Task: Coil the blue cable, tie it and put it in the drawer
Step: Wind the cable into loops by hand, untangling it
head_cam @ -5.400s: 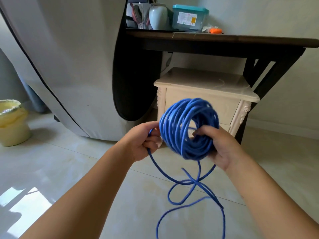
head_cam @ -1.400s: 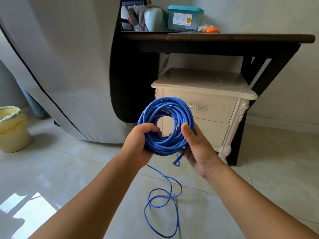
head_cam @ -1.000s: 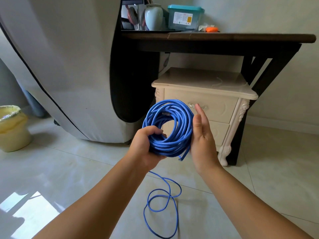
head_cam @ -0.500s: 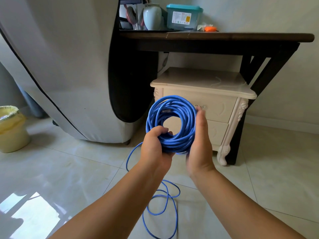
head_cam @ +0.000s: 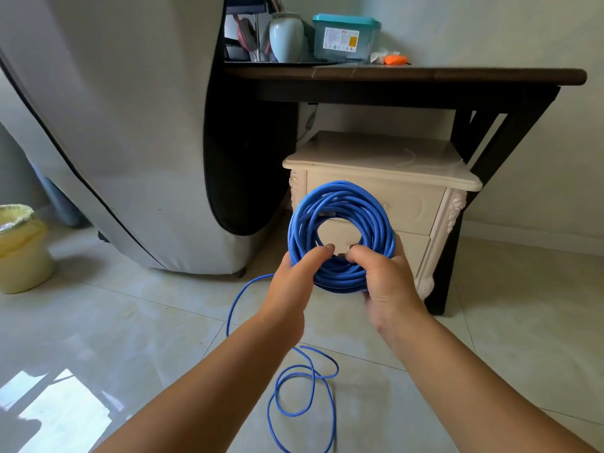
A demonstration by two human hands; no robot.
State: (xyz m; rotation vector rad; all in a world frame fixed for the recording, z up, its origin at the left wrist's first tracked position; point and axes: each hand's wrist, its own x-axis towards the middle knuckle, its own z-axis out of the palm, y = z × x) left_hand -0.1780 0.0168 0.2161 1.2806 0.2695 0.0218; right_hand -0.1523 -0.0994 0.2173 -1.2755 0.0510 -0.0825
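The blue cable (head_cam: 340,204) is wound into a thick round coil held upright in front of me. My left hand (head_cam: 291,286) grips the coil's lower left, thumb on the near side. My right hand (head_cam: 385,282) grips its lower right, fingers curled through the hole. A loose tail of the cable (head_cam: 304,387) swings out to the left and drops to the floor in several loops. Just behind the coil stands the cream bedside cabinet (head_cam: 379,158), its upper drawer (head_cam: 411,204) closed and partly hidden by the coil.
A dark wooden table (head_cam: 408,76) spans above the cabinet, carrying a vase, a teal-lidded box and small items. A large grey-covered object (head_cam: 130,125) fills the left. A yellow bin (head_cam: 19,250) stands at far left on the tiled floor.
My right hand has gone from flat against the coil's right side to curled round its lower rim. The loose tail has swung out to the left, and less of it lies on the floor.
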